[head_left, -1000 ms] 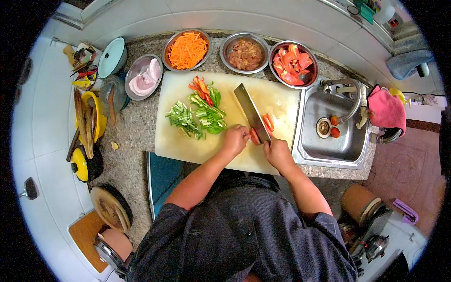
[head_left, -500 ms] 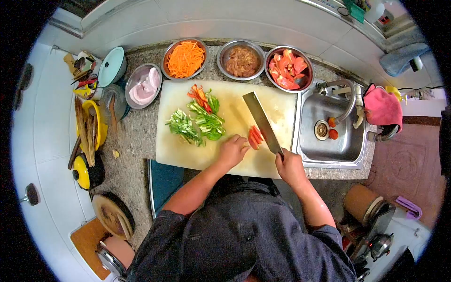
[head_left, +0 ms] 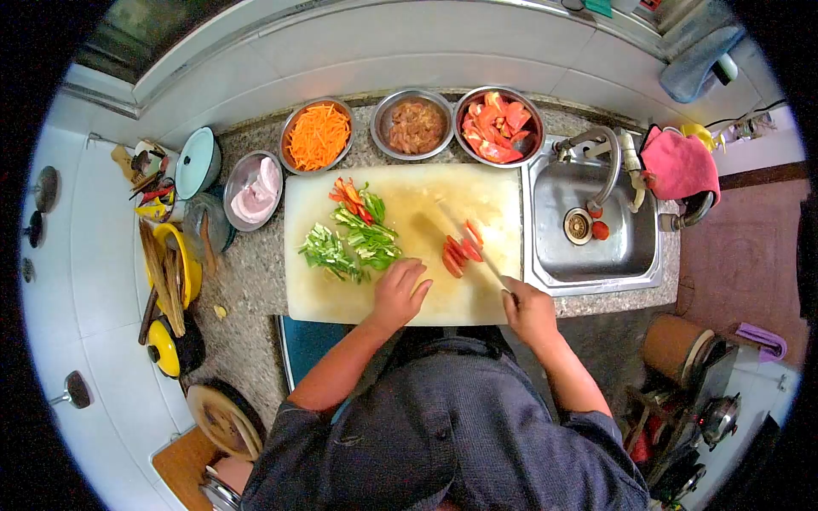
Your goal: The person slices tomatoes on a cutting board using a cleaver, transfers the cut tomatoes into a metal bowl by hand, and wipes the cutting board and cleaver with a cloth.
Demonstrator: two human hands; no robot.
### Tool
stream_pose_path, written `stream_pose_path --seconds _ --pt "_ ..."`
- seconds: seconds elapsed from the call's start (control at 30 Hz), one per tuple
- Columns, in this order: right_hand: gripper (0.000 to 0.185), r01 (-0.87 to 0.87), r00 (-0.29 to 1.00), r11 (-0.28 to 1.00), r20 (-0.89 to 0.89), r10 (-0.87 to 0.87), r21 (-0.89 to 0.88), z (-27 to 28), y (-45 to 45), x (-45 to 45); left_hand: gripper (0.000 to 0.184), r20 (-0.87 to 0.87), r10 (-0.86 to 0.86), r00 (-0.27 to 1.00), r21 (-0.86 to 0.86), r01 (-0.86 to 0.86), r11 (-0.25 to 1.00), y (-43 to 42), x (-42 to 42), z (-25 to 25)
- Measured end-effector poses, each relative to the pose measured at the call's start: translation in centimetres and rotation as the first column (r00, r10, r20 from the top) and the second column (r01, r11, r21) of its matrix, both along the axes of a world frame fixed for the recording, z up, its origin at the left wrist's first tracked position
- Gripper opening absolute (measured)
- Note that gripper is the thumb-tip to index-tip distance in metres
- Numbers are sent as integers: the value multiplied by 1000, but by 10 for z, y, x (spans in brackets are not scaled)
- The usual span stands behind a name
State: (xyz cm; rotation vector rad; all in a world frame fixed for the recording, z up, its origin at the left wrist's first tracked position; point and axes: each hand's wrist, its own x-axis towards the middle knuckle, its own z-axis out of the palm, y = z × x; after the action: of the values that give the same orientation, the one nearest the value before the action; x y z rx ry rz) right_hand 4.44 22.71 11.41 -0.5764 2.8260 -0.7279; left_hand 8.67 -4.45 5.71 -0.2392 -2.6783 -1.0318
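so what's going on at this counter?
Someone is at the cutting board with a cleaver in the right hand, its blade among cut red slices. The left hand is open and holds nothing, next to chopped greens; red strips lie by those. Metal bowls of orange shreds, brownish meat and red wedges stand beyond the board.

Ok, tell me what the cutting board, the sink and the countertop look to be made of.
Cutting board: probably plastic, fairly smooth; it is cream-white with yellowish staining and no visible wood grain.
Sink: likely stainless steel, satiny, given its grey metallic highlights.
Countertop: speckled grey-beige, suggesting granite, though stone-look composite is possible.
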Motion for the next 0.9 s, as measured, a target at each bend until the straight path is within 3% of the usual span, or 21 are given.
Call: stream_pose_path --seconds 0.03,0.07,0.1,0.2,0.3,0.5,0.57,0.73,0.8,0.9 --pt "22 105 994 984 40 -100 -143 -5 8 4 38 19 8 1000 39 -9 999 3 -1 -4" --pt "19 450 847 873 400 -351 -187 -6 15 9 38 10 0 1000 36 -1 999 6 -6 -8" --pt "23 573 727 806 545 -418 -146 -7 22 11 48 42 -30 999 13 30 999 12 -10 -11" --pt "24 580 746 775 544 -383 -249 -57 55 34 65 69 -114 991 -11 115 993 28 -27 -31" --pt "23 757 532 626 733 -425 -186 -65 54 55 77 82 -187 979 0 188 982 49 -47 -39" --pt "23 792 451 563 849 -275 -238 -101 1 65 83 113 -177 978 0 178 984 65 -64 -62" --pt "24 783 469 554 854 -226 -283 -109 -8 65 82 165 -129 978 77 118 990 68 -63 -66" --pt "25 758 505 552 848 -159 -347 -78 -28 29 73 47 -87 995 134 80 988 71 -84 -53" --pt "25 784 440 545 886 -148 -298 -58 -24 25 68 14 -87 996 150 84 985 74 -90 -44" --pt "25 746 517 576 835 -186 -334 -34 -15 -1 58 -72 -95 993 175 107 979 86 -125 -13"
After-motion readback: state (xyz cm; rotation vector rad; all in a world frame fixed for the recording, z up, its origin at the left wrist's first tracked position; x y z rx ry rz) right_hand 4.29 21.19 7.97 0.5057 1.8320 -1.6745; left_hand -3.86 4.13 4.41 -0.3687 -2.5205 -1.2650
